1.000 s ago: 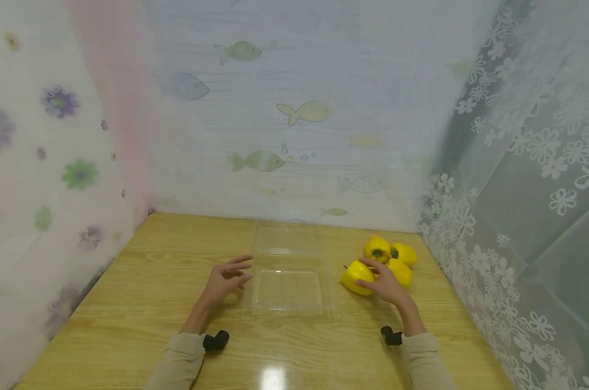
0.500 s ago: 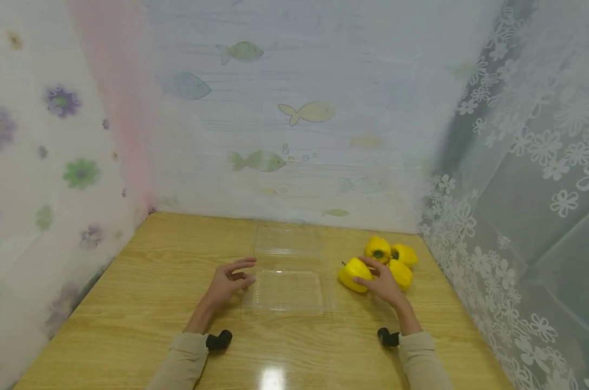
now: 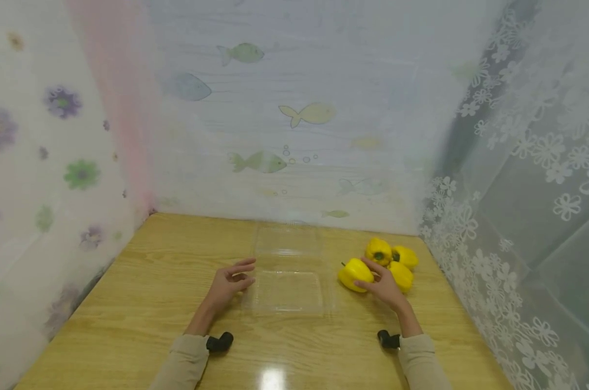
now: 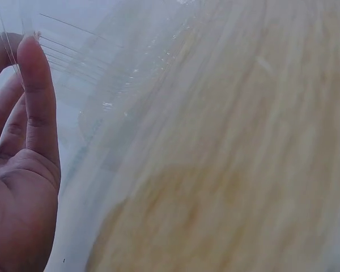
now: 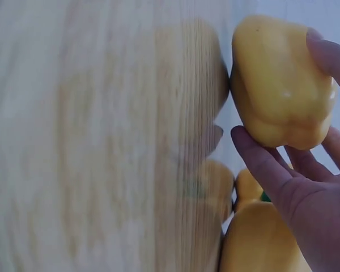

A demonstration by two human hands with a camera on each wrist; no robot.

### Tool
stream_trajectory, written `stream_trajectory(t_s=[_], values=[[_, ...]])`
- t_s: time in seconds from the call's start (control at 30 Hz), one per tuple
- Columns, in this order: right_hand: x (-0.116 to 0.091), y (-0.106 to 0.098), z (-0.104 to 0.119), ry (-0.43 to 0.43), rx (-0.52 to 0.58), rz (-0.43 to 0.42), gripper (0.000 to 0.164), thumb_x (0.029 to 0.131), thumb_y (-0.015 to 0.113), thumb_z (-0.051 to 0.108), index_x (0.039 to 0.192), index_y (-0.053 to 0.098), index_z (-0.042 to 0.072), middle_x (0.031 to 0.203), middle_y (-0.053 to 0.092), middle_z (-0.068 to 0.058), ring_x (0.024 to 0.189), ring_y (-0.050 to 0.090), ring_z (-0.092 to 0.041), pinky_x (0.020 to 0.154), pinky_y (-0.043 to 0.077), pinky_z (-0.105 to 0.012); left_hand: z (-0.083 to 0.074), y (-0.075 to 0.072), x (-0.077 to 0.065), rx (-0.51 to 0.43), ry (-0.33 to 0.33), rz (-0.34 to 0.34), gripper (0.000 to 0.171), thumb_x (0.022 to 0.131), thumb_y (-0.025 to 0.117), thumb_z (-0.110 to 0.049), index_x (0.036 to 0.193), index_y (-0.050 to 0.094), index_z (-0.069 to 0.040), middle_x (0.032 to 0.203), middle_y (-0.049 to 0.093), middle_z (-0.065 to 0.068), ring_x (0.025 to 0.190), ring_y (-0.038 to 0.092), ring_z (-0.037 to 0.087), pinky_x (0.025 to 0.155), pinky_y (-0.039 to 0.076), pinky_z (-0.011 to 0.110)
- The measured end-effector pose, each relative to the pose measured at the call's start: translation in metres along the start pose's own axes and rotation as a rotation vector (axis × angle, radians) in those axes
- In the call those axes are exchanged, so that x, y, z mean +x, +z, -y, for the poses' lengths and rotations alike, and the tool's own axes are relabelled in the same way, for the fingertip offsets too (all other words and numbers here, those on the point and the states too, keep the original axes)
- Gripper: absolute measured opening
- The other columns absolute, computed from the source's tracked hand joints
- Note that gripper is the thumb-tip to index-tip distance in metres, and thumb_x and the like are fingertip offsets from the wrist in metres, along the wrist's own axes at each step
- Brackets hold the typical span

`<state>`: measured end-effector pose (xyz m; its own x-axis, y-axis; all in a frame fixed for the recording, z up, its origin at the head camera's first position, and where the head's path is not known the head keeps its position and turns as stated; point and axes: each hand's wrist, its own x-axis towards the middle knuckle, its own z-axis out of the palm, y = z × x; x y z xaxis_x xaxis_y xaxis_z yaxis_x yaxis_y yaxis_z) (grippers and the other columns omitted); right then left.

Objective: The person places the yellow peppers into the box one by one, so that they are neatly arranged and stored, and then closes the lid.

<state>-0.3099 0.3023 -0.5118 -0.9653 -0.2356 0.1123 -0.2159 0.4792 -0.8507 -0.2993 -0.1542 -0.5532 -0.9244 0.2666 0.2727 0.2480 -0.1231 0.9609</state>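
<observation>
A clear plastic clamshell container (image 3: 289, 311) lies open in the middle of the table, its lid (image 3: 287, 238) folded back toward the wall. At its left edge is my left hand (image 3: 226, 284); in the left wrist view the thumb (image 4: 37, 85) and a finger pinch the clear rim. My right hand (image 3: 384, 284) holds a yellow bell pepper (image 3: 355, 275), lying on its side with its stem to the left. Thumb and fingers curl around the pepper in the right wrist view, where it sits at the table surface, just right of the container.
Behind and beside the right hand, three more yellow bell peppers (image 3: 378, 251) sit clustered on the wooden table (image 3: 168, 254). Patterned curtains (image 3: 294, 81) enclose the table at the back and both sides.
The right hand has shifted the held bell pepper slightly left, away from the cluster. My left hand has moved a little right along the container's edge. The container stays in place.
</observation>
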Motion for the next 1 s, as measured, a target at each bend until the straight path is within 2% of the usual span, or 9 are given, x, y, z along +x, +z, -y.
stream_trajectory(t_s=[0.23, 0.53, 0.8, 1.0], values=[[-0.0018, -0.0023, -0.005, 0.026, 0.003, 0.028, 0.077, 0.094, 0.076, 0.023, 0.157, 0.036, 0.004, 0.159, 0.037, -0.023, 0.138, 0.043, -0.047, 0.106, 0.045, -0.059, 0.0017, 0.0018, 0.0001, -0.027, -0.004, 0.005, 0.045, 0.095, 0.07, -0.002, 0.134, 0.056, 0.017, 0.158, 0.037, 0.028, 0.081, 0.062, 0.005, 0.062, 0.054, 0.022], [-0.0009, -0.0025, -0.0039, 0.029, 0.021, 0.06, 0.078, 0.094, 0.076, 0.019, 0.158, 0.034, 0.003, 0.16, 0.036, -0.023, 0.138, 0.045, -0.046, 0.105, 0.047, -0.054, 0.0031, 0.0029, -0.0002, -0.057, -0.005, -0.01, 0.05, 0.094, 0.069, 0.003, 0.136, 0.05, 0.02, 0.161, 0.034, 0.024, 0.079, 0.061, 0.005, 0.061, 0.053, 0.021], [-0.0026, -0.0015, -0.0049, 0.008, 0.013, 0.053, 0.077, 0.093, 0.077, 0.019, 0.157, 0.037, 0.003, 0.16, 0.037, -0.023, 0.137, 0.045, -0.047, 0.104, 0.047, -0.056, 0.0047, 0.0022, -0.0001, -0.06, 0.001, -0.024, 0.048, 0.094, 0.07, 0.001, 0.134, 0.052, 0.021, 0.16, 0.035, 0.024, 0.08, 0.062, 0.005, 0.06, 0.053, 0.021], [-0.0051, -0.0011, -0.0008, -0.023, -0.016, 0.012, 0.075, 0.093, 0.077, 0.016, 0.155, 0.039, 0.002, 0.157, 0.041, -0.023, 0.138, 0.045, -0.045, 0.107, 0.043, -0.061, 0.0032, 0.0046, 0.0008, -0.055, -0.016, -0.04, 0.047, 0.094, 0.072, -0.003, 0.133, 0.055, 0.018, 0.16, 0.039, 0.019, 0.08, 0.062, 0.005, 0.061, 0.054, 0.021]])
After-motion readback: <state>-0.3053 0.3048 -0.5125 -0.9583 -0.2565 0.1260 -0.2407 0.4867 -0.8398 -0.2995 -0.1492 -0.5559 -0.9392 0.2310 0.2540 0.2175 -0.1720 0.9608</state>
